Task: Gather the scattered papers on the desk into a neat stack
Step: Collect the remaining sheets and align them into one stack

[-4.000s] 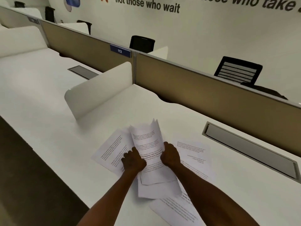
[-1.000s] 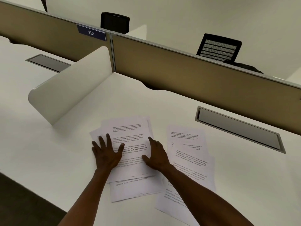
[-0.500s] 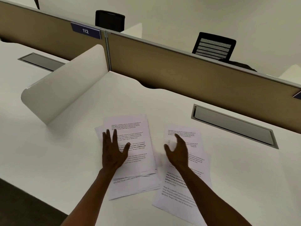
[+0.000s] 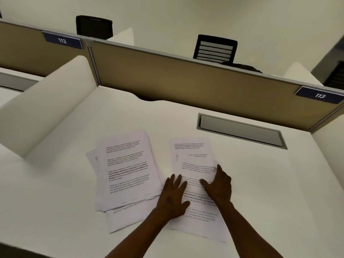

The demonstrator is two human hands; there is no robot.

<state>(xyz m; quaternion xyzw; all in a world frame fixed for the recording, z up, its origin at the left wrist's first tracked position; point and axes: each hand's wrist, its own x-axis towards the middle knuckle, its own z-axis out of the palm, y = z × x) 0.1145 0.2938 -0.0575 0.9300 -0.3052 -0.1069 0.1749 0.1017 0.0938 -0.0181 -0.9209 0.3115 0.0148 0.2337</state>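
Note:
Printed white sheets lie in two groups on the white desk [image 4: 260, 183]. A rough pile [image 4: 126, 168] sits on the left, its lower sheets sticking out at the bottom and left. To its right are a few overlapping loose sheets [image 4: 191, 155]. My left hand [image 4: 173, 198] lies flat, fingers spread, on the left edge of those right sheets. My right hand [image 4: 219, 185] rests on their right side, fingers curved over the paper edge and thumb spread. Neither hand has lifted a sheet.
A white curved side divider [image 4: 46, 101] stands at the left. A tan partition [image 4: 186, 86] with labels 112 and 113 runs along the back. A grey cable hatch [image 4: 240, 131] is set in the desk behind the papers. The desk's front edge is near my forearms.
Both hands left the left pile and moved right onto the loose sheets. Four seconds ago they held a bundle upright; that bundle now lies flat as the left pile.

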